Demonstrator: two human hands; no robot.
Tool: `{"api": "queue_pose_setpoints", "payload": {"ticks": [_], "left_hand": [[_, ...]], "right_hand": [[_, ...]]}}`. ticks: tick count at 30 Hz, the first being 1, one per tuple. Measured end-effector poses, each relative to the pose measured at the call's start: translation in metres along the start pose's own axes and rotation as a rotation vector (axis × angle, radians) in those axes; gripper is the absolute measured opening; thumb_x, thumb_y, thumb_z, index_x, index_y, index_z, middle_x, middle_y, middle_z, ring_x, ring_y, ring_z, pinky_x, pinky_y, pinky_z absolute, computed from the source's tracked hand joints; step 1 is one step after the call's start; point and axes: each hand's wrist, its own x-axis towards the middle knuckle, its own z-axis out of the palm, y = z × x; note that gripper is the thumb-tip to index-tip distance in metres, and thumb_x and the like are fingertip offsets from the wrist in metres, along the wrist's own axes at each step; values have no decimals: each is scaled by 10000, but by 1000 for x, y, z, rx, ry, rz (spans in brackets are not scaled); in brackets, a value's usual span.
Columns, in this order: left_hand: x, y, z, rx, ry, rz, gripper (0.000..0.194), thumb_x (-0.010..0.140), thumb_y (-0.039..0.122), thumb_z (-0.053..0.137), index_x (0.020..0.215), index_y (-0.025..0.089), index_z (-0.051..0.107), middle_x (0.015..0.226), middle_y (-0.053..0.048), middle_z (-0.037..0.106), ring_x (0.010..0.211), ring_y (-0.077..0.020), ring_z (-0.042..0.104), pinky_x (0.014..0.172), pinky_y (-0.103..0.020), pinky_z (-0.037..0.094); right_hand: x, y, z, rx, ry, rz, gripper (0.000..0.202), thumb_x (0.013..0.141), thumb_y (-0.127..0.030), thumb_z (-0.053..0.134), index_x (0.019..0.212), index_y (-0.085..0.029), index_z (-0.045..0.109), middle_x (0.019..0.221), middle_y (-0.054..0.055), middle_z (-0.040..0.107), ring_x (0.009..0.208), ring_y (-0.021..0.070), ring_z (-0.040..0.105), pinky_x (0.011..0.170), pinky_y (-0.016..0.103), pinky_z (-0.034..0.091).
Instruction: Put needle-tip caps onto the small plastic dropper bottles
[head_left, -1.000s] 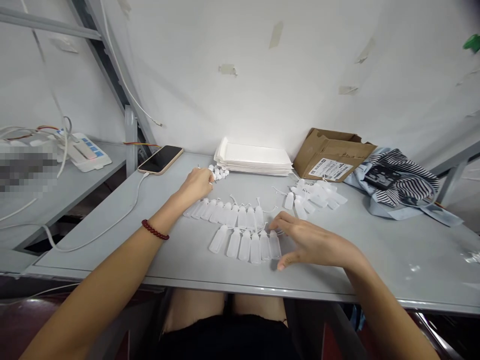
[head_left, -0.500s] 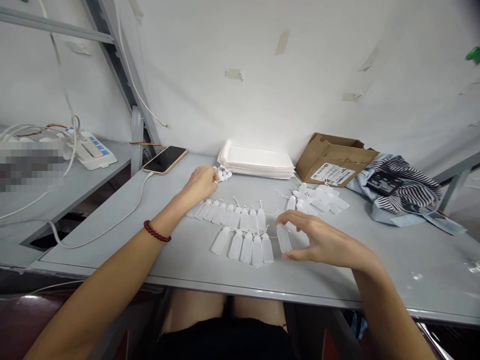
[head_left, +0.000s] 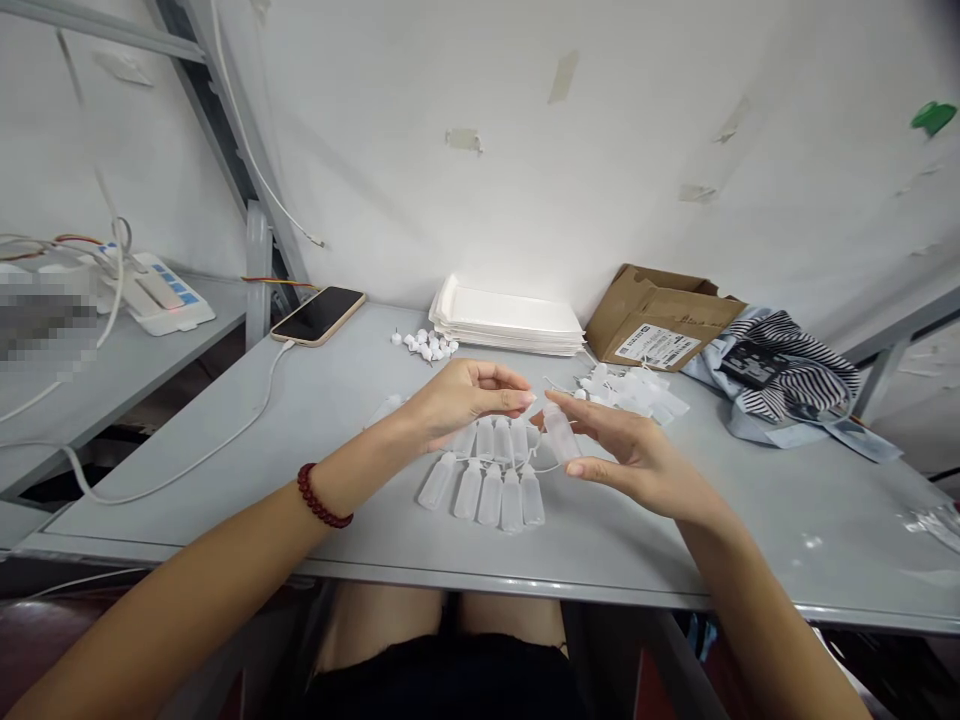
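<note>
My right hand [head_left: 637, 450] holds a small translucent plastic squeeze bottle [head_left: 559, 434] tilted between thumb and fingers, just above the table. My left hand [head_left: 472, 395] is closed in a pinch beside the bottle's neck. Between its fingertips shows a bit of a small white cap [head_left: 534, 400], mostly hidden. Two rows of the same bottles [head_left: 491, 495] lie in front of me, joined by thin white ties at their necks; my left hand covers part of the back row. A pile of white caps [head_left: 427, 345], some with thin needle tips, lies behind that hand.
More bottles [head_left: 645, 390] lie heaped at the right, before an open cardboard box [head_left: 660, 315]. A stack of white envelopes [head_left: 510, 318] stands against the wall. A phone [head_left: 319, 316] with its cable lies at the left, a striped cloth bundle [head_left: 780, 380] at the far right.
My left hand has come from the cap pile to the right, bringing a white cap to the bottle's neck. The right hand has lifted and tilted its bottle slightly.
</note>
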Motion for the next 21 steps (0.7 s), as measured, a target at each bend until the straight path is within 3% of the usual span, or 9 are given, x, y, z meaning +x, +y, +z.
{"api": "queue_pose_setpoints", "payload": {"ticks": [6, 11, 16, 21], "left_hand": [[0, -3, 2, -198, -124, -44, 163, 762, 235, 702, 881, 126, 720, 775, -59, 711, 803, -160, 656, 883, -350, 471], [-1, 2, 1, -251, -157, -83, 138, 763, 199, 695, 863, 107, 719, 738, -63, 704, 792, -171, 657, 869, -360, 463], [-1, 3, 2, -275, -140, -97, 116, 753, 185, 704, 835, 104, 714, 767, -64, 704, 788, -155, 648, 845, -330, 461], [0, 1, 2, -295, -97, -103, 130, 725, 186, 732, 830, 111, 717, 787, -56, 699, 786, -148, 640, 841, -330, 469]], "right_hand": [[2, -3, 3, 157, -31, -31, 529, 833, -313, 628, 1337, -315, 466, 1349, 35, 531, 1223, 270, 506, 1026, 495, 399], [1, 0, 1, 192, 5, 10, 448, 840, -401, 598, 1276, -312, 544, 1256, 45, 613, 1128, 274, 587, 949, 471, 476], [2, 1, -1, 193, 45, 9, 397, 851, -408, 581, 1235, -304, 584, 1243, 41, 622, 1144, 264, 575, 942, 448, 479], [4, 3, -2, 237, -1, -12, 383, 868, -412, 554, 1225, -274, 580, 1167, 62, 663, 1072, 249, 614, 939, 468, 466]]}}
